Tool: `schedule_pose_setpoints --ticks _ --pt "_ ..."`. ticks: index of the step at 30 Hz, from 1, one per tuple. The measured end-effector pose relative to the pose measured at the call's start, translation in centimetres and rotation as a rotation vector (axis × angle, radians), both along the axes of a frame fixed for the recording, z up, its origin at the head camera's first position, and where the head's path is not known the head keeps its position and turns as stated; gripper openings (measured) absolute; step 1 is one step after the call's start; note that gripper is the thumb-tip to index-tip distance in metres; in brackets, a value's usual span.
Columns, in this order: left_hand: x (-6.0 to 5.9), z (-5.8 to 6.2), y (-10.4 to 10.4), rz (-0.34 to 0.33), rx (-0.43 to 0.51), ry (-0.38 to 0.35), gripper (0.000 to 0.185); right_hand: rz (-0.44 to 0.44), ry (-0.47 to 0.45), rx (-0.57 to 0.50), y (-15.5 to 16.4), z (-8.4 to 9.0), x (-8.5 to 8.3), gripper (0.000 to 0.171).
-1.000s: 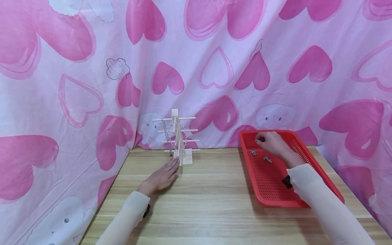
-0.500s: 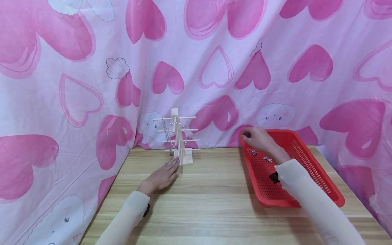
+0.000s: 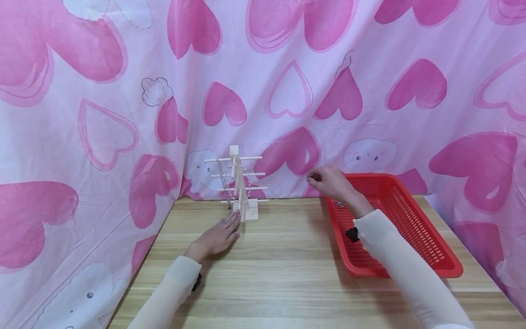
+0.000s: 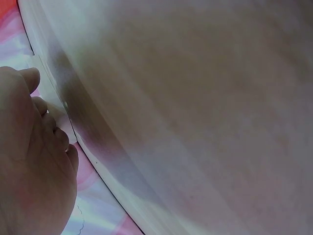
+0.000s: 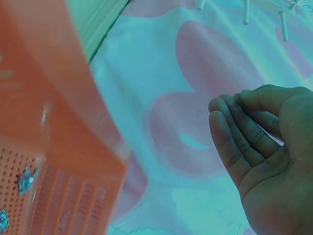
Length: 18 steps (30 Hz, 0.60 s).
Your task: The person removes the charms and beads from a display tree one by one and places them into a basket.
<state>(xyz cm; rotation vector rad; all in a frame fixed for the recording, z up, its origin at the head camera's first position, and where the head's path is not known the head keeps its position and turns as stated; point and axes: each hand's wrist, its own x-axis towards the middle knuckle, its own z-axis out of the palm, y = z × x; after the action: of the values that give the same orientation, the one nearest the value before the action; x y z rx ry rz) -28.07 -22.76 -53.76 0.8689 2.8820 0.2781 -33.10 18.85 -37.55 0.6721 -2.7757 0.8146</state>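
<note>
A small wooden stand (image 3: 240,183) with several cross pegs stands at the table's back, with thin chains (image 3: 223,180) hung on its left side. My left hand (image 3: 223,233) lies flat on the table, fingertips against the stand's base; in its wrist view the left hand (image 4: 34,161) fills the lower left. My right hand (image 3: 319,179) hovers just left of the red mesh tray (image 3: 411,228), fingertips drawn together in a pinch. What they pinch is too small to make out. In the right wrist view the right hand (image 5: 254,137) shows curled fingers.
Small silver pieces (image 5: 27,178) lie in the tray's far end, one of them a silver piece (image 3: 339,204) showing beside my right wrist. The pink heart-print cloth (image 3: 287,91) closes off the back and both sides. The wooden table (image 3: 279,274) runs between the stand and the tray.
My right hand has risen out of the tray's far end and travelled left past its rim toward the stand. The left hand and the stand have stayed still.
</note>
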Motion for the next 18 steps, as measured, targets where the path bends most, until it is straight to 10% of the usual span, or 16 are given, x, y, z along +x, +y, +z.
schedule_pose_setpoints --ticks 18 --pt "0.5 1.1 0.6 -0.003 -0.001 -0.015 0.065 0.111 0.053 -0.066 -5.2 0.9 -0.1 0.010"
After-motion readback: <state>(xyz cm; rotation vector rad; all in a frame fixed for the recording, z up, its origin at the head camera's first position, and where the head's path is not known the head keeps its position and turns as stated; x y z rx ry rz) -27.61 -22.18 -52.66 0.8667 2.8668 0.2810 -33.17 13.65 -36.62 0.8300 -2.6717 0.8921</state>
